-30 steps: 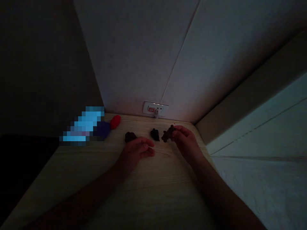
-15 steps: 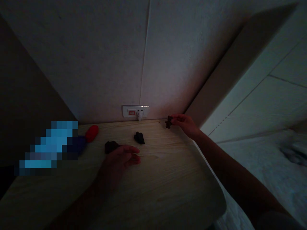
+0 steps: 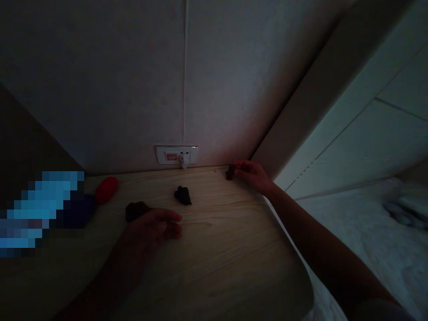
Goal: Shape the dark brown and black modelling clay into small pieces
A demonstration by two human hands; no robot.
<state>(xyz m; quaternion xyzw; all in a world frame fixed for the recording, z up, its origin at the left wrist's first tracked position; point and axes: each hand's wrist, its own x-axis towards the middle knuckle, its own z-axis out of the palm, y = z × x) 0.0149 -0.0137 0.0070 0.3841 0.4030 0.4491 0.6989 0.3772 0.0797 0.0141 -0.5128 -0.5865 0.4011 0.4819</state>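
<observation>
At the back right of the wooden tabletop [image 3: 214, 249], my right hand [image 3: 252, 175] pinches a small dark brown figurine [image 3: 229, 172] between its fingertips, close to the table surface. Whether the figurine's base touches the wood I cannot tell. My left hand [image 3: 150, 229] is on the left side with its fingers apart and nothing between them. Just behind that hand lies a dark lump [image 3: 135, 211], partly covered by it. A second small black lumpy piece [image 3: 183, 195] rests between the two hands, touched by neither.
Farther left are a red rounded object [image 3: 106, 190], a dark blue one [image 3: 79, 210] and a blurred-out bright blue patch [image 3: 43, 205]. A wall socket [image 3: 177, 155] with a white plug sits just above the table's back edge. Pale bedding [image 3: 361, 232] lies to the right. The light is dim.
The view has turned a little to the right, so the table things appear farther left. My right hand still holds the figurine near the back edge. My left hand stays open.
</observation>
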